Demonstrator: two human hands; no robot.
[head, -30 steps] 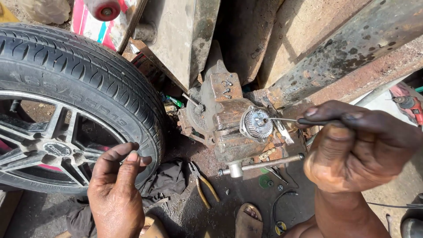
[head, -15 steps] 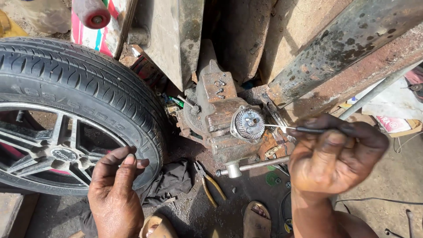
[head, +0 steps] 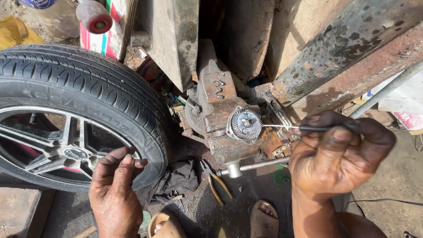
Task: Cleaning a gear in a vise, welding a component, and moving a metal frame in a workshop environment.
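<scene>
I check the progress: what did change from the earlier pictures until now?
The right hand kept its thin tool and brought the tip closer to the round toothed part in the rusty vise. The left hand stayed beside the tyre, fingers pinched.

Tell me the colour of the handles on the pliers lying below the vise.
Yellow, on the pliers lying on the ground under the rusty vise; the head view shows them.

White carton [head: 403, 99] with a red label [head: 410, 120] at right edge; blue-labelled container [head: 37, 3], possibly a bottle, top left.
</scene>
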